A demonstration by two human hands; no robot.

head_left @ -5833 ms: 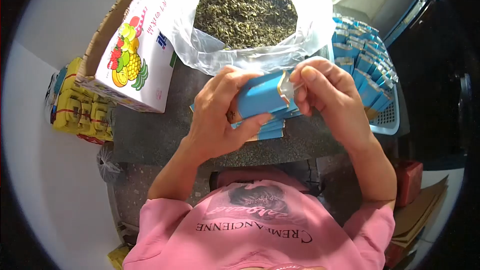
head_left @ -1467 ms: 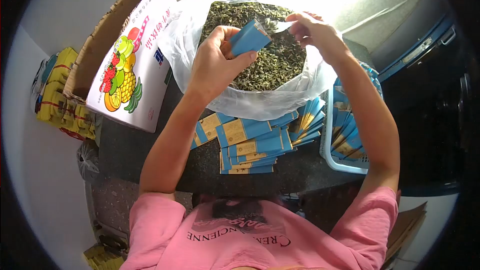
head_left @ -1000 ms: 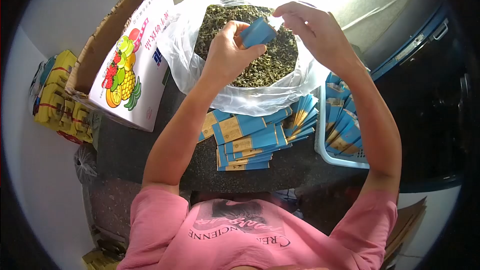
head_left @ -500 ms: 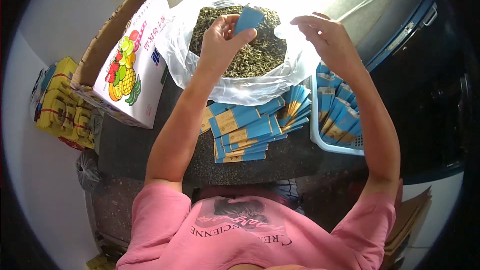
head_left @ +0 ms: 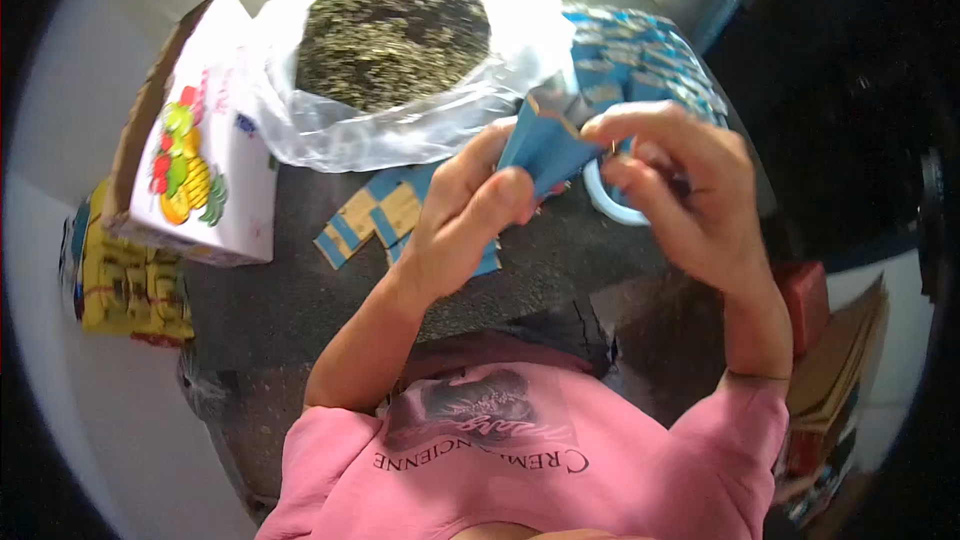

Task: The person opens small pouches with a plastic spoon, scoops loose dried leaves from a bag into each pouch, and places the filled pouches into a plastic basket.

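Observation:
My left hand (head_left: 470,205) is closed around a blue paper packet (head_left: 550,150), held upright with its mouth at the top. My right hand (head_left: 690,195) pinches the packet's upper right edge between thumb and forefinger. Beyond my left hand stands a clear plastic bag (head_left: 290,135), rolled open and full of dried green leaves (head_left: 390,35). Below my left forearm more blue and tan packets (head_left: 375,215) lie flat on the dark table, partly covered by that arm. What is inside the held packet cannot be made out.
A white fruit-printed carton (head_left: 225,160) stands open at the left of the dark table (head_left: 290,310). Behind my right hand is a light blue basket (head_left: 605,195) with several filled packets (head_left: 640,55). Yellow packages (head_left: 130,285) are stacked at far left, flattened cardboard (head_left: 845,370) at right.
Both hands have come down and right, away from above the leaf bag, and the packet moved with my left hand. My right hand has taken hold of its edge. The view has shifted too.

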